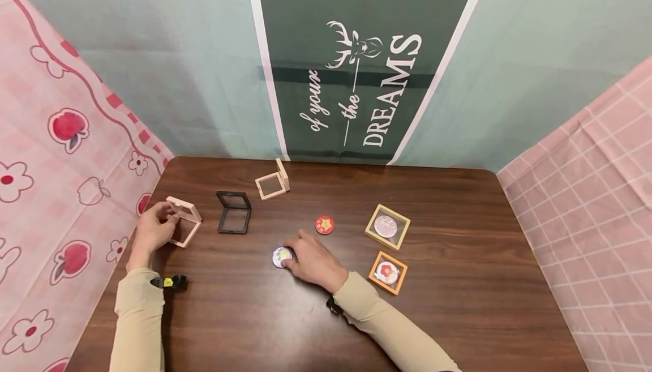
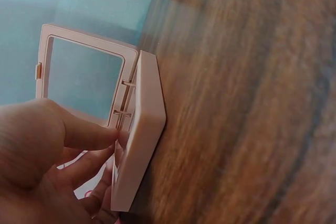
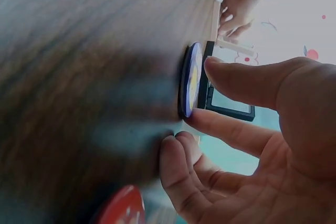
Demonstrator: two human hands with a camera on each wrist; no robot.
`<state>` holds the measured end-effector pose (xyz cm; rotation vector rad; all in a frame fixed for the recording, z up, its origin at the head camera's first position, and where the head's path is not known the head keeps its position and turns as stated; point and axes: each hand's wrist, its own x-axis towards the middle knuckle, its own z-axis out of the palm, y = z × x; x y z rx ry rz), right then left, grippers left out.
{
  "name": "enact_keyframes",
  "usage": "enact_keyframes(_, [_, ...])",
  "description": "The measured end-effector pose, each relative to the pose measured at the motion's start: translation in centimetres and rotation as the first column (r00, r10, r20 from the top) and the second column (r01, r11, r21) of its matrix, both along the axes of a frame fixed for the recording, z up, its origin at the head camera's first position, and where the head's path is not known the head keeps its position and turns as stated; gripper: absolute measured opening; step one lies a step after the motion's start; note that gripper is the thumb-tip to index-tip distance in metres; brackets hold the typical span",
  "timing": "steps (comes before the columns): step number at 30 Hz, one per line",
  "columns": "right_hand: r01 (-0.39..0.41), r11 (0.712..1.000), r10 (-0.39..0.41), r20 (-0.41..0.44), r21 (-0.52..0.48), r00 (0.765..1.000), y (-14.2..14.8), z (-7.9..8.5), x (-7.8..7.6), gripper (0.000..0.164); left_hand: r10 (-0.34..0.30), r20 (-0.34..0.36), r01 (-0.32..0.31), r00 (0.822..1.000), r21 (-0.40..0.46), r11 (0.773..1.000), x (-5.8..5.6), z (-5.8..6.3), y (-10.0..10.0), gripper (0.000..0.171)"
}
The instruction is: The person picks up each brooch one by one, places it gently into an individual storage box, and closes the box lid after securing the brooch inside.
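My left hand (image 1: pixel 155 227) holds a pink hinged display frame (image 1: pixel 184 212) at the table's left side. In the left wrist view, its thumb and fingers pinch the edge of this frame (image 2: pixel 149 108), whose two clear-windowed halves stand apart. My right hand (image 1: pixel 313 259) is at a round badge (image 1: pixel 279 256) with a blue rim, thumb and index finger at its edge. The right wrist view shows the badge (image 3: pixel 192 82) low on the table, the index fingertip against its rim. Beyond the right fingers lies a red round badge (image 1: pixel 324 225) with a yellow flower-like shape.
A black hinged frame (image 1: pixel 234 213) and a pale pink one (image 1: pixel 273 184) stand unfolded at the back left. On the right, a yellow frame (image 1: pixel 387 226) and an orange frame (image 1: pixel 387 273) each hold a round badge. Curtains border the wooden table (image 1: pixel 474 259).
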<state>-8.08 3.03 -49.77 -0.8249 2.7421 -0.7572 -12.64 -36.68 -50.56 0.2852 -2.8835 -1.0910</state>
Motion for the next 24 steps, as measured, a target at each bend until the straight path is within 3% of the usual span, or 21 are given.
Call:
enact_keyframes(9, [-0.011,1.0,0.01,-0.038,-0.028,0.999,-0.13,-0.53,0.05,0.033,0.009,0.04,-0.008,0.999,-0.022,1.0,0.06,-0.5,-0.16,0.034])
enact_keyframes(16, [-0.006,0.999,0.005,-0.027,-0.032,1.0,0.0,-0.73,0.02,0.034,-0.048,-0.007,0.047,0.999,-0.058,0.997,0.14,-0.57,0.06,0.019])
enact_keyframes(24, [-0.006,1.0,0.005,-0.034,-0.022,0.999,-0.16,-0.58,-0.09,0.036,-0.046,-0.024,0.045,0.999,-0.069,0.997,0.27,-0.46,0.05,0.019])
